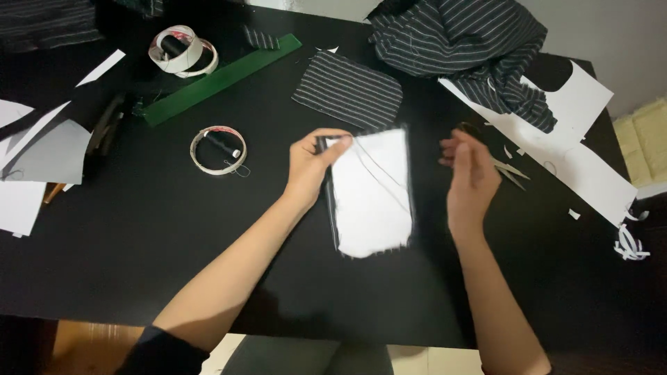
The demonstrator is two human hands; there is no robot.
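A white pocket-shaped fabric piece (372,194) with dark frayed edges lies on the black table (153,236). My left hand (309,163) pinches its top left corner. A thin thread runs across the piece from that corner toward the lower right. My right hand (471,173) hovers just right of the piece, fingers curled loosely, blurred by motion; I cannot tell whether it holds anything. A pair of small metal scissors (511,169) lies right beside that hand.
A striped pocket-shaped piece (347,90) lies behind the white one. Striped dark cloth (465,42) is heaped at the back right over white paper patterns (583,167). A green ruler (219,80), tape rolls (182,52), a tape roll with a black spool (218,149) and paper sheets (42,153) sit left.
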